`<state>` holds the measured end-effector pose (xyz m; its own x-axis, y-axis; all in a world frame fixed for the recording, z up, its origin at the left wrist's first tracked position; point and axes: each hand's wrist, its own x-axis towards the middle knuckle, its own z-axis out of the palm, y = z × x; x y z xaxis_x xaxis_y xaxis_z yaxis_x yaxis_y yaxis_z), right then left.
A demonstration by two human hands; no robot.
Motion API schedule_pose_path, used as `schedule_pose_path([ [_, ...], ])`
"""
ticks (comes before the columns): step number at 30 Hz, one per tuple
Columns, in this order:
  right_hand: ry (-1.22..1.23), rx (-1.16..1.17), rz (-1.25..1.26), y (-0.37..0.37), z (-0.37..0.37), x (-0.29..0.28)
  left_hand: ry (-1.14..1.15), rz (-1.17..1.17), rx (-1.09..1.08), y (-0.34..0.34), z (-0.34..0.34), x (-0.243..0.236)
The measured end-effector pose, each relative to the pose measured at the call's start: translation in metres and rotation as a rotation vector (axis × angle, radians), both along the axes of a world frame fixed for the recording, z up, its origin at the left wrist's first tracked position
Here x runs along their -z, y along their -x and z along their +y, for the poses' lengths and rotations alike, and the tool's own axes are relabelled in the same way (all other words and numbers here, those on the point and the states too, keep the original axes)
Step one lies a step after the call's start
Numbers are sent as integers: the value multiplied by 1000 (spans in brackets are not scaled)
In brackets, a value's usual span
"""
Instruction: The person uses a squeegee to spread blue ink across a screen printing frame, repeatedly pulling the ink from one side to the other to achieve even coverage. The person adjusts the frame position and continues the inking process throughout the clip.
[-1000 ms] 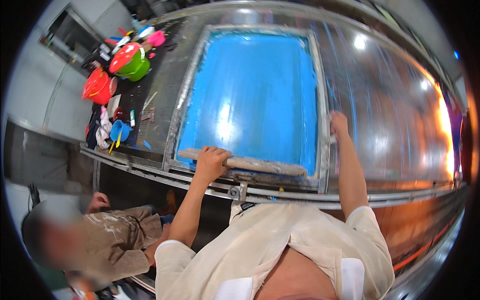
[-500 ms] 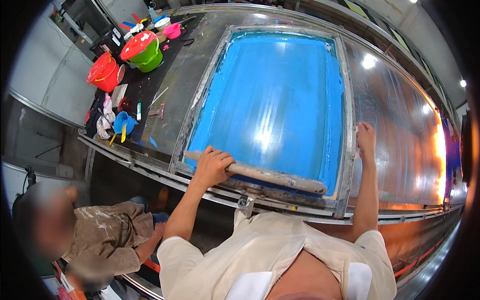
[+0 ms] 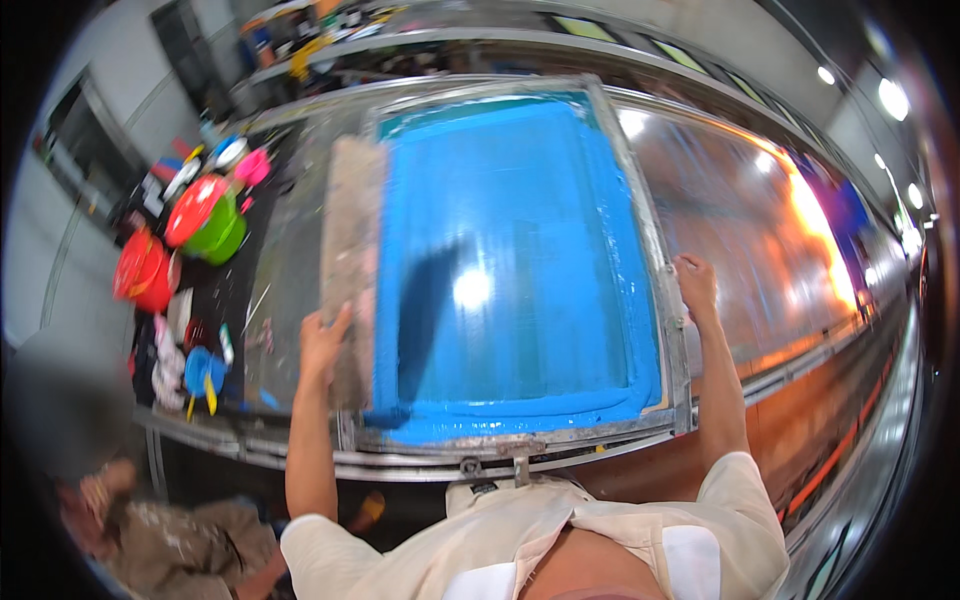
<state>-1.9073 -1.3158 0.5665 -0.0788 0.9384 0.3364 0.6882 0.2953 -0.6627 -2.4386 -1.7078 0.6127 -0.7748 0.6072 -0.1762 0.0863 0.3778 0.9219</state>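
Note:
A framed printing screen (image 3: pixel 655 235) lies on the long table in front of me, its mesh covered with wet blue ink (image 3: pixel 520 200). My left hand (image 3: pixel 327 345) is closed on the near part of a long, worn squeegee (image 3: pixel 352 240). The squeegee stands along the screen's left side, its length pointing away from me, and its dark shadow falls on the ink. Thick ink lies in a band along the near edge. Curled against the outer right side of the frame is my right hand (image 3: pixel 697 285); what its fingers hold, if anything, is hidden.
At the table's left end stand a green bucket (image 3: pixel 215 235) with a red lid, a red bucket (image 3: pixel 147 270), a blue pot (image 3: pixel 204 370) and a pink cup (image 3: pixel 254 166). A co-worker (image 3: pixel 190 540) is close at lower left. Bright orange light glows at far right.
My left hand has swung the squeegee from across the near edge to the screen's left side, pointing away. My right hand stays by the frame. The view has turned.

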Motion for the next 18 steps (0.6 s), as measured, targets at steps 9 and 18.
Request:
schedule_pose_path([
  [9, 50, 3, 266, -62, -49, -58, 59, -362, 132, 18, 0, 78],
  [18, -112, 241, 291, -118, -128, -77, -31, -6, 452, -75, 136, 10],
])
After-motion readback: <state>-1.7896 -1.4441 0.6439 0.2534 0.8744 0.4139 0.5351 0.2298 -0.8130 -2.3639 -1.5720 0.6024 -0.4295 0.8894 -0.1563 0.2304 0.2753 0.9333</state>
